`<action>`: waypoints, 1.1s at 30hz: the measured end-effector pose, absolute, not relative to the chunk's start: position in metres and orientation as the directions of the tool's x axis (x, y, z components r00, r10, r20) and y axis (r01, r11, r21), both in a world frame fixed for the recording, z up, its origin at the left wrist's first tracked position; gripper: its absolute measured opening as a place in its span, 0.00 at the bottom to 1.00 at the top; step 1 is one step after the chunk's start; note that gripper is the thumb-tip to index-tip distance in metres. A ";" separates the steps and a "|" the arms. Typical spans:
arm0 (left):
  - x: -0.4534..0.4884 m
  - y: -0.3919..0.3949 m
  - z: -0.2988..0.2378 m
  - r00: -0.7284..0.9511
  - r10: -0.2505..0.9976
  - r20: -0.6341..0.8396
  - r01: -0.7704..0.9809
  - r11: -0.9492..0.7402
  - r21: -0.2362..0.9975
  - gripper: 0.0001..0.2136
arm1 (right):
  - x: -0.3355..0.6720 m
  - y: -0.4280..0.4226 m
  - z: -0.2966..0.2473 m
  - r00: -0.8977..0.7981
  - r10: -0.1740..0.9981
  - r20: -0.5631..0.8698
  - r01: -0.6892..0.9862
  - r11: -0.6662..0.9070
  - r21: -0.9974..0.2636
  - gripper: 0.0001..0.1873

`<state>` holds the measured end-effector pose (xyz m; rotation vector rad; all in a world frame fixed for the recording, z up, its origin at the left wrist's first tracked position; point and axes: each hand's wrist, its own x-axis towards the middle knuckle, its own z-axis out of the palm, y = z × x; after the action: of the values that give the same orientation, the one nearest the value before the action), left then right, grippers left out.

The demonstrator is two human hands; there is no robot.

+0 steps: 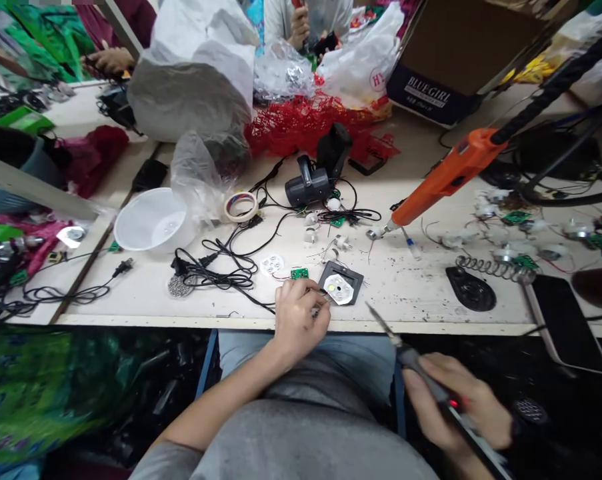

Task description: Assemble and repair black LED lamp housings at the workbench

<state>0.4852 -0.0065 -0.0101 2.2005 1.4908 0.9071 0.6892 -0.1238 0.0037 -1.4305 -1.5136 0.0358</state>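
My right hand [455, 400] is wrapped around a soldering iron [405, 353] below the table's front edge. The iron's tip points up and left, apart from the parts on the table, and a red light glows on its handle. My left hand [301, 313] rests at the table edge with fingertips pinched together; what lies between them is hidden. Just right of those fingers sits a dark square housing [355, 275] with a white LED plate [341, 291] in it. A small green circuit board [299, 273] lies just beyond the fingers, beside a round white LED disc [271, 265].
An orange electric screwdriver [445, 177] slants in from the right. Black cables [221, 267], a tape roll [241, 207], a plastic bowl [153, 220] and a dark lamp body [308, 187] lie around. A phone [565, 320] overhangs the front edge near a metal spring [495, 268]. Other people sit opposite.
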 end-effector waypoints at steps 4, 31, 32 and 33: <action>0.487 -0.002 -0.006 0.259 0.933 0.249 0.729 -0.358 0.583 0.05 | 0.661 -0.105 0.003 0.048 0.686 0.726 0.781 0.427 -0.456 0.05; 0.488 0.016 0.000 0.316 0.946 0.067 0.739 -0.290 0.608 0.07 | 0.649 -0.085 0.008 0.034 0.744 0.668 0.784 0.394 -0.479 0.04; 0.488 0.016 0.000 0.317 0.946 0.065 0.738 -0.289 0.610 0.07 | 0.649 -0.084 0.008 0.031 0.746 0.666 0.783 0.396 -0.480 0.04; 0.488 0.016 0.000 0.318 0.946 0.063 0.736 -0.288 0.613 0.07 | 0.649 -0.084 0.009 0.027 0.744 0.668 0.782 0.401 -0.478 0.04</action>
<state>0.4882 0.0162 0.0003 2.1106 1.4827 0.5825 0.6486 -0.0835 0.0086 -1.3449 -1.7139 -0.0510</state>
